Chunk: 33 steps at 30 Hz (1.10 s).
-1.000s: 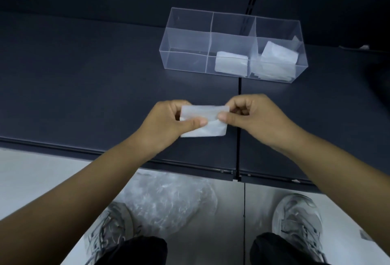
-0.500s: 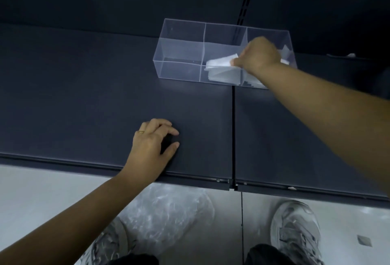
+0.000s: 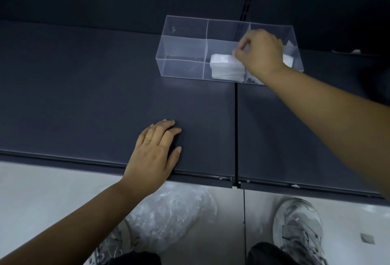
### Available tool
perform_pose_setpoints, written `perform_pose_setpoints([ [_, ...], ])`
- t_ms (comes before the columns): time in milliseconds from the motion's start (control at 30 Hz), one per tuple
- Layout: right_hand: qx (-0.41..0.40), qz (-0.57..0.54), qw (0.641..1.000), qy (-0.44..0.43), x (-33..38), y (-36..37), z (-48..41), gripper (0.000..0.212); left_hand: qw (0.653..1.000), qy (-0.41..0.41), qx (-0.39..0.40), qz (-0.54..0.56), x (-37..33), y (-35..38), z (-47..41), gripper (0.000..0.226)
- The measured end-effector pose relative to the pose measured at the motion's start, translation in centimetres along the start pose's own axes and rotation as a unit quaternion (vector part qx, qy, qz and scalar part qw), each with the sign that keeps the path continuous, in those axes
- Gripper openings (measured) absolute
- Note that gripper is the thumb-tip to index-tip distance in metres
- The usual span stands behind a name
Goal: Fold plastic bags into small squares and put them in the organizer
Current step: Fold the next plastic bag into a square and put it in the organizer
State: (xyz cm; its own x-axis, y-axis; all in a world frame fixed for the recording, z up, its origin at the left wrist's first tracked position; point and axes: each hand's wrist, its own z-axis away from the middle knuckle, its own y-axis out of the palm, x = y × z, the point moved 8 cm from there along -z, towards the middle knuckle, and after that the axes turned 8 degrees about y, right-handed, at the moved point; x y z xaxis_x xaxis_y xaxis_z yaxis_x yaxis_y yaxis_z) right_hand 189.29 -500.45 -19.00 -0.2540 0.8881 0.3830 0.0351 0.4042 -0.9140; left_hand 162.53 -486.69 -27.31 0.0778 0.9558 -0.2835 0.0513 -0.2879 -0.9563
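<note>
- The right hand point(image 3: 260, 53) reaches over the clear organizer point(image 3: 183, 68) with its fingers curled. Thumb and forefinger pinch the far right corner of a folded bag point(image 3: 223, 58)
- That folded bag sits in the middle front compartment, on top of a small white stack point(image 3: 228, 73) of similar squares that rests against the front wall
- More folded squares point(image 3: 288, 58) show in the right-hand compartment, mostly hidden behind the right hand and wrist
- The organizer stands toward the back of the dark shelf point(image 3: 84, 95), and its right part crosses the seam point(image 3: 236, 127) between two shelf panels
- The left hand point(image 3: 156, 152) lies palm down on the shelf near the front edge, well apart from the organizer. Its fingers are straight and relaxed and hold nothing
- A gold ring point(image 3: 147, 139) sits on one finger of the left hand
- On the pale floor below the shelf edge, a heap of crumpled clear plastic point(image 3: 173, 212) lies between two grey sneakers point(image 3: 297, 228)
</note>
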Motion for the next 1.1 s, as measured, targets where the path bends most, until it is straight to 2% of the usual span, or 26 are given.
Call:
perform_pose_setpoints([
  [100, 0.105, 0.051, 0.986, -0.119, 2.4, 2.0, 1.8, 0.049, 1.0, 0.002, -0.001, -0.005, 0.0, -0.1, 0.0, 0.044],
  [200, 0.202, 0.077, 0.971, -0.105, 2.2, 3.9, 2.6, 0.068, 1.0, 0.003, -0.001, -0.006, -0.2, -0.1, -0.1, 0.044],
  [300, 0.201, 0.083, 0.972, -0.09, 2.0, 3.8, 2.5, 0.074, 1.0, 0.008, 0.003, -0.008, -0.1, 0.0, 0.0, 0.045],
  [400, 0.098, 0.081, 0.982, -0.14, 3.6, 1.3, 3.7, 0.062, 0.999, 0.03, 0.011, -0.017, 0.0, 0.0, 0.2, 0.048],
  [467, 0.012, -0.004, 0.98, -0.196, 5.3, -1.1, 7.1, 0.047, 0.998, 0.038, 0.024, -0.037, 0.4, 0.1, 0.5, 0.052],
  [500, -0.005, -0.059, 0.971, -0.233, 6.2, -1.9, 9.9, 0.043, 0.998, 0.038, 0.032, -0.048, 0.7, 0.1, 0.8, 0.055],
  [533, 0.01, -0.102, 0.955, -0.277, 7.0, -2.0, 13.6, 0.041, 0.997, 0.035, 0.04, -0.058, 1.1, 0.2, 1.1, 0.057],
  [567, 0.059, -0.124, 0.937, -0.322, 7.5, -1.2, 17.7, 0.04, 0.996, 0.032, 0.046, -0.067, 1.5, 0.3, 1.3, 0.059],
  [600, 0.137, -0.129, 0.915, -0.358, 7.6, 0.5, 21.9, 0.039, 0.996, 0.028, 0.051, -0.073, 1.8, 0.3, 1.6, 0.06],
  [667, 0.285, -0.061, 0.864, -0.411, 6.6, 5.2, 29.5, 0.03, 0.995, 0.024, 0.06, -0.082, 2.1, 0.5, 1.9, 0.061],
  [700, 0.339, -0.015, 0.84, -0.424, 5.5, 7.6, 32.2, 0.026, 0.994, 0.022, 0.062, -0.084, 2.1, 0.6, 1.9, 0.062],
  [767, 0.433, 0.009, 0.816, -0.383, 3.1, 11.6, 35.1, 0.027, 0.994, 0.02, 0.065, -0.087, 2.2, 0.6, 2.0, 0.062],
  [967, 0.438, 0.136, 0.79, -0.407, 0.7, 17.2, 35.9, 0.062, 0.994, 0.018, 0.068, -0.08, 2.3, 0.8, 2.1, 0.062],
  [1033, 0.434, 0.069, 0.811, -0.387, 1.1, 15.4, 34.8, 0.057, 0.995, 0.021, 0.062, -0.07, 2.3, 0.7, 2.1, 0.062],
  [1100, 0.4, -0.033, 0.842, -0.359, 2.3, 11.7, 33.3, 0.039, 0.997, 0.017, 0.062, -0.041, 2.3, 0.4, 2.0, 0.06],
])
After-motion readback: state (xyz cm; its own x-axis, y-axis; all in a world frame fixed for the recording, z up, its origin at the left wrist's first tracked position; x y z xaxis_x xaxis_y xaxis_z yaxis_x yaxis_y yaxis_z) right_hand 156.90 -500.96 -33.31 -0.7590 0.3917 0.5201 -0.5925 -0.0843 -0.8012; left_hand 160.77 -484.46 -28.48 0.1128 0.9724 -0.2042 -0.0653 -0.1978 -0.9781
